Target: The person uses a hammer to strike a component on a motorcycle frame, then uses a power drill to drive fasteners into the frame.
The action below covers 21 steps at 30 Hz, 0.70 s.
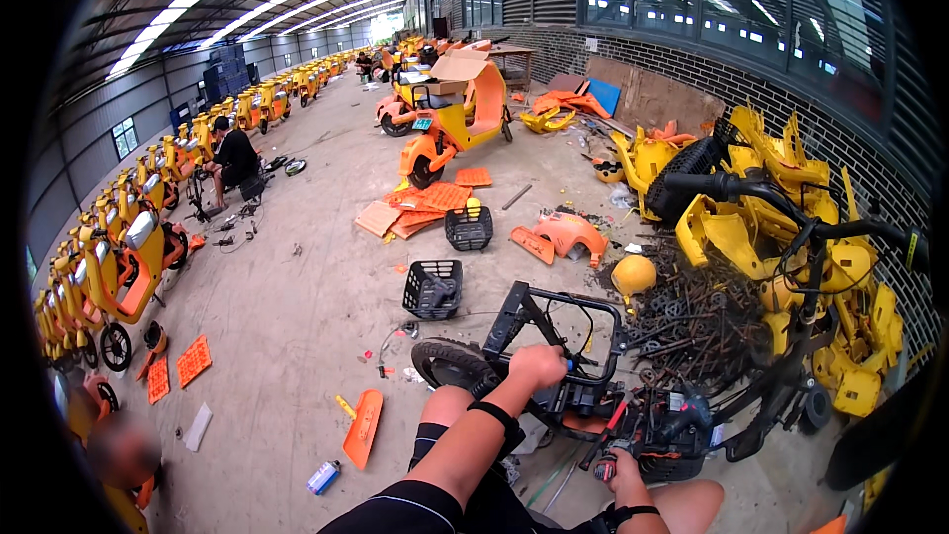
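Observation:
In front of me a stripped black scooter frame (568,405) lies over the floor, its rear wheel (450,364) to the left. My left hand (539,366) is closed at the black tube rack (514,321), and a small blue end of something shows beside its fingers. Lower down, my right hand (625,475) is wrapped around a red-and-grey tool (605,469), whose kind is partly hidden. A red-handled tool (615,417) lies just above that hand. Close by, a dark cordless drill (684,417) rests among cables and parts.
Yellow body panels (732,227) and a heap of dark metal parts (692,326) lie at the right, by black handlebars (766,193). Black baskets (432,289), orange panels (364,427) and a spray can (323,478) are on the floor. Scooters line the left; other people are there.

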Available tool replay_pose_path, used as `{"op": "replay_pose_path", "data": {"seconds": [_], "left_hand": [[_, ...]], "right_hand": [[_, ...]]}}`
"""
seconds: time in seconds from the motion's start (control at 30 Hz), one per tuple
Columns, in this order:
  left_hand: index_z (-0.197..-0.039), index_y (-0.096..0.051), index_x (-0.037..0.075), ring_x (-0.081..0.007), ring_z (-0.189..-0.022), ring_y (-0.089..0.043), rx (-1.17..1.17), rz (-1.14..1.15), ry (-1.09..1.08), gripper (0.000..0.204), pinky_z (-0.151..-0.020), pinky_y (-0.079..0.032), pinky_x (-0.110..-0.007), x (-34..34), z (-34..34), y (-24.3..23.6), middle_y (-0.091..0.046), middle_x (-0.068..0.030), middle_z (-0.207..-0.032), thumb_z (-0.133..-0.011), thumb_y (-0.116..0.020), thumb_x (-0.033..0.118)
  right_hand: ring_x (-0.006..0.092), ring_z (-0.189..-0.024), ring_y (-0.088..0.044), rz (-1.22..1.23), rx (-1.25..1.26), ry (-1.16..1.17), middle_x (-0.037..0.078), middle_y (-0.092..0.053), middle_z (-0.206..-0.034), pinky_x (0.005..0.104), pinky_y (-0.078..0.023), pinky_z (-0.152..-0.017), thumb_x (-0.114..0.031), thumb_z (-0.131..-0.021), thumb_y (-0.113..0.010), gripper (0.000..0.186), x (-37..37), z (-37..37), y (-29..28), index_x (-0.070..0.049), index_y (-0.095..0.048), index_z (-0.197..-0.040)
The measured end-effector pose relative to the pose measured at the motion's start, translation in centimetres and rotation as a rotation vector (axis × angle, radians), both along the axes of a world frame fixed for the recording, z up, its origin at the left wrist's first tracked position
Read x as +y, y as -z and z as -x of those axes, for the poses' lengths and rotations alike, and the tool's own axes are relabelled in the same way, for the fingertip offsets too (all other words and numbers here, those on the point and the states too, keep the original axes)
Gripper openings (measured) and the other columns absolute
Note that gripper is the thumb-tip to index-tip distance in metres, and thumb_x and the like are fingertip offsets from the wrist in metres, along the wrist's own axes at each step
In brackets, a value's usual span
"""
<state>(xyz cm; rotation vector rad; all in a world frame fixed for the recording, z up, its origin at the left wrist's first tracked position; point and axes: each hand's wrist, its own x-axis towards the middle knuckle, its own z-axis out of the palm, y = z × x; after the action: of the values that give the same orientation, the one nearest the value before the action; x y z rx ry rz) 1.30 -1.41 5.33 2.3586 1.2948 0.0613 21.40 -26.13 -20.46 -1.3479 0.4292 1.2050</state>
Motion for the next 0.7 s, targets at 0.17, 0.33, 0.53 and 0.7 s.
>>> {"op": "replay_pose_path", "data": {"seconds": [0.17, 0.33, 0.53, 0.7], "left_hand": [[-0.103, -0.070, 0.010, -0.0335, -0.096, -0.069, -0.230, -0.351, 0.077, 0.029, -0.086, -0.052, -0.050, -1.0, 1.4, 2.4, -0.073, -0.0125, -0.098, -0.095, -0.052, 0.031], [-0.109, -0.066, 0.010, -0.0304, -0.102, -0.063, -0.415, -0.604, 0.242, 0.025, -0.089, -0.045, -0.047, -2.9, 3.3, 3.7, -0.068, -0.0100, -0.102, -0.095, -0.061, 0.030], [-0.131, -0.057, 0.006, -0.0353, -0.118, -0.055, -0.323, -0.580, 0.299, 0.052, -0.104, -0.041, -0.047, -3.8, 5.1, 4.9, -0.060, -0.0148, -0.125, -0.083, -0.069, 0.024], [-0.129, -0.057, 0.004, -0.0352, -0.121, -0.054, -0.377, -0.601, 0.257, 0.058, -0.110, -0.038, -0.049, -5.1, 4.7, 4.0, -0.061, -0.0159, -0.124, -0.073, -0.070, 0.015]], "right_hand": [[0.0271, -0.070, -0.068, -0.041, -0.109, 0.060, 0.011, -0.066, -0.090, 0.0440, -0.059, -0.056, -0.011, -0.088, -0.069, 0.023, 1.4, 1.4, -0.7, -0.003, -0.062, -0.109], [0.0277, -0.072, -0.069, -0.095, -0.247, 0.136, 0.012, -0.068, -0.093, 0.0445, -0.060, -0.059, -0.009, -0.087, -0.069, 0.026, 3.0, 2.7, -0.8, -0.001, -0.064, -0.111], [0.0257, -0.073, -0.070, -0.186, -0.272, 0.071, 0.011, -0.070, -0.094, 0.0425, -0.058, -0.057, -0.012, -0.088, -0.069, 0.024, 4.1, 5.2, -7.0, -0.001, -0.067, -0.110], [0.0249, -0.062, -0.068, -0.254, -0.171, 0.138, 0.010, -0.070, -0.086, 0.0398, -0.057, -0.052, -0.015, -0.089, -0.071, 0.019, 3.8, 4.0, -6.9, -0.002, -0.068, -0.101]]}}
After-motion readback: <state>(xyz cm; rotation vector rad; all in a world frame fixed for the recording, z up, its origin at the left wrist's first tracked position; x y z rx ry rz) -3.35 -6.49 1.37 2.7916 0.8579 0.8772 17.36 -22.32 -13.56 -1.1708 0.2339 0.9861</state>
